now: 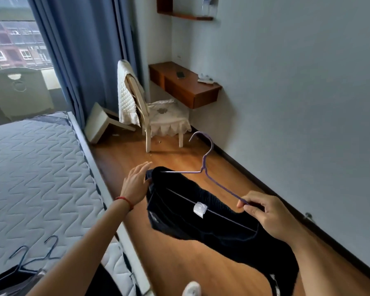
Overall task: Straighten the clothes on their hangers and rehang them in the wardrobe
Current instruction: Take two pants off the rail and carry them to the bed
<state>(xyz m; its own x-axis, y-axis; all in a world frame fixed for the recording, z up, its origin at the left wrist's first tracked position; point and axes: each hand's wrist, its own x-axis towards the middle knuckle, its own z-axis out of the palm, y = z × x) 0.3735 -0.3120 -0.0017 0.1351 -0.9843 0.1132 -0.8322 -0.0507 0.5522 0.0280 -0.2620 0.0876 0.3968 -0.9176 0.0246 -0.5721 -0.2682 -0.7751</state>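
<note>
A dark navy garment [201,223] with a white label hangs on a purple wire hanger [209,167], held out over the wooden floor. My right hand [263,212] pinches the hanger's right shoulder, fingers curled round the wire. My left hand [135,184] lies against the garment's left end where it covers the hanger's other shoulder, fingers straight; its thumb is hidden behind the cloth. The hook points away from me toward the chair. No wardrobe is in view.
A bare quilted mattress [36,171] fills the left, with two dark hangers [34,257] and more dark clothing at its near corner. Ahead stand a white cushioned chair [156,116], a wall-mounted wooden desk [186,86] and blue curtains [83,56]. The wall runs along the right.
</note>
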